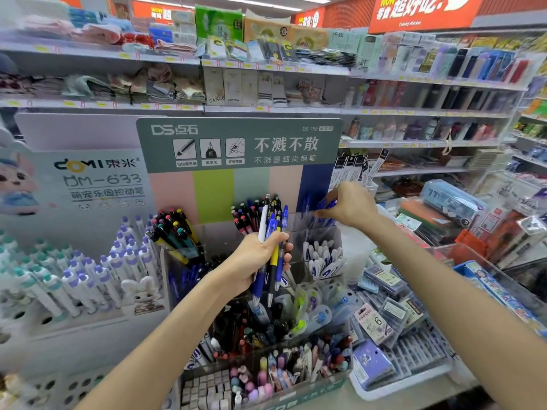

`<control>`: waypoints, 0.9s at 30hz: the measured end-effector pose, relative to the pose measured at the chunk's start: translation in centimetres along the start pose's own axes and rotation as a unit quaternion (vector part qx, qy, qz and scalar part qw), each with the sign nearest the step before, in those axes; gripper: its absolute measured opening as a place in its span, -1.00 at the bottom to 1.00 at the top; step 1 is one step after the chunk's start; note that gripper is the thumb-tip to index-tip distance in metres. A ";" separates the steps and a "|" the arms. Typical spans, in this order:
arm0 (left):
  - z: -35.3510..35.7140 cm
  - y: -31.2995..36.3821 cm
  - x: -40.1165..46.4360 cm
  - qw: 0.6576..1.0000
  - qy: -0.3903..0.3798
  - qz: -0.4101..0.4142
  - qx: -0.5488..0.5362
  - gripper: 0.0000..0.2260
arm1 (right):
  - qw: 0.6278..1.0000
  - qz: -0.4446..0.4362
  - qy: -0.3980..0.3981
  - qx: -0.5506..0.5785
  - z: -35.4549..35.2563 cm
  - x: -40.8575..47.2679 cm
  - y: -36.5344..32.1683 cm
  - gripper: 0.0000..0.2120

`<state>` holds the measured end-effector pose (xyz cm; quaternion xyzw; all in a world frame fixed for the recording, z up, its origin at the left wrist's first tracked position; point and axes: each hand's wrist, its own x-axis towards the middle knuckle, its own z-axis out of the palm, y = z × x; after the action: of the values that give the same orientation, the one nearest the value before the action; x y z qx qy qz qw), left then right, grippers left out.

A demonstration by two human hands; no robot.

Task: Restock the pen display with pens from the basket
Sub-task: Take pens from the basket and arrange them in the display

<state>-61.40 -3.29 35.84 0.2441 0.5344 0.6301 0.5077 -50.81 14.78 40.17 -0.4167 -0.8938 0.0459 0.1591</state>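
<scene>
At far left stands the DOMI pen stand [74, 261], packed with white pens capped in purple and teal. Beside it, the left hand [257, 261] is clenched round a bundle of click pens [273, 250], mostly blue with one white; their tips hang below the fist, their clickers rise above it. Behind is the DS pen display [239, 146]. The right hand [350, 205] pinches blue pens [327, 204] over its upper right compartment [318, 224]

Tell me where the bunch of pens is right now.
Centre of the head view: the left hand grips the bunch of pens before the DS display.
</scene>
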 end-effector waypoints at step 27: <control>0.1 0.5 -0.1 0.999 0.031 0.032 0.022 -0.89 | 0.910 0.083 0.164 0.371 -1.1 -3.7 0.9 -0.87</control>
<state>-61.47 -3.26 36.31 0.2528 0.5552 0.6414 0.4652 -47.50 12.49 40.08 -0.4020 -0.7362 0.3179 0.4419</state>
